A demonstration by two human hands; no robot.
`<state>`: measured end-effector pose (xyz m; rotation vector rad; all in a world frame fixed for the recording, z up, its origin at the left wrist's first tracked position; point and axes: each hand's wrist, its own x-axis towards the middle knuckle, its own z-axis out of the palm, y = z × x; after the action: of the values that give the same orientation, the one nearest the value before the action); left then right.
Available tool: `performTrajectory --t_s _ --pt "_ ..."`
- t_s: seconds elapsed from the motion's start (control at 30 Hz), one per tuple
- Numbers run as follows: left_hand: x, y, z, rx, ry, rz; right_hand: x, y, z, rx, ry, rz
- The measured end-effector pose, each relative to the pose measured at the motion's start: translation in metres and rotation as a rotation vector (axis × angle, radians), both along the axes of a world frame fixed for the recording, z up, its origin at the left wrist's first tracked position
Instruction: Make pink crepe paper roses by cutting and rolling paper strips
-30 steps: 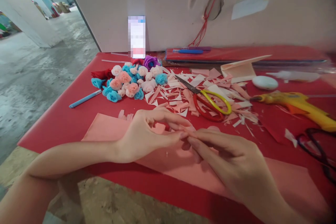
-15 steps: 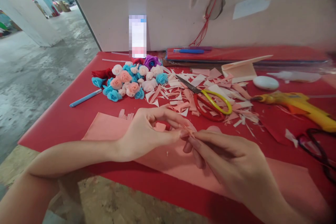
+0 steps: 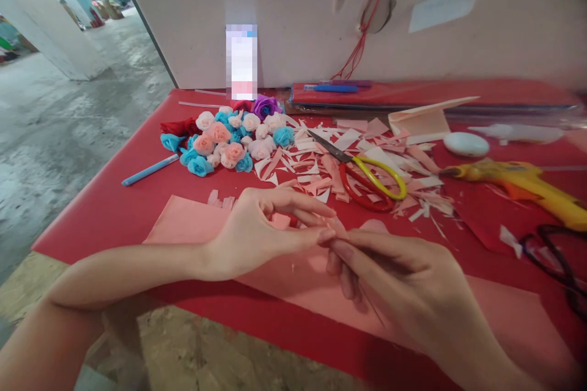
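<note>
My left hand (image 3: 261, 232) and my right hand (image 3: 403, 284) meet fingertip to fingertip over a large pink paper sheet (image 3: 183, 226) on the red table (image 3: 105, 208). Both pinch a small pink paper piece (image 3: 337, 229) between thumb and fingers. A thin stick seems to run down from my right hand's fingers; I cannot make it out clearly. A small folded pink bit (image 3: 279, 220) lies under my left palm.
A pile of small paper roses (image 3: 224, 137) in pink, white, blue and purple sits at the back left, a blue pen (image 3: 149, 171) beside it. Pink scraps (image 3: 316, 165) surround yellow-and-red scissors (image 3: 362, 174). A yellow glue gun (image 3: 527, 186) lies right, black cord (image 3: 550, 256) near it.
My right hand's fingers have curled further and dropped slightly, working the pink piece at the pinch. My left hand has stayed almost in place.
</note>
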<state>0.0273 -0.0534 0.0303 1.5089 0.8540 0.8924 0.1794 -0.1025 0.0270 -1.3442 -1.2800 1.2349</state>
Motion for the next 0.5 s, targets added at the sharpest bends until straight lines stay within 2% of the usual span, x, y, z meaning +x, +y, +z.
performTrajectory --t_s 0.33,0.5 --pt "0.0005 0.0006 0.0006 0.018 -0.038 -0.027 -0.0017 -0.0002 -0.0029 -0.047 0.109 -0.058" --pt "0.0003 -0.0007 0.0007 0.005 -0.062 -0.047 0.0043 0.0017 -0.0043 -0.122 0.202 0.047"
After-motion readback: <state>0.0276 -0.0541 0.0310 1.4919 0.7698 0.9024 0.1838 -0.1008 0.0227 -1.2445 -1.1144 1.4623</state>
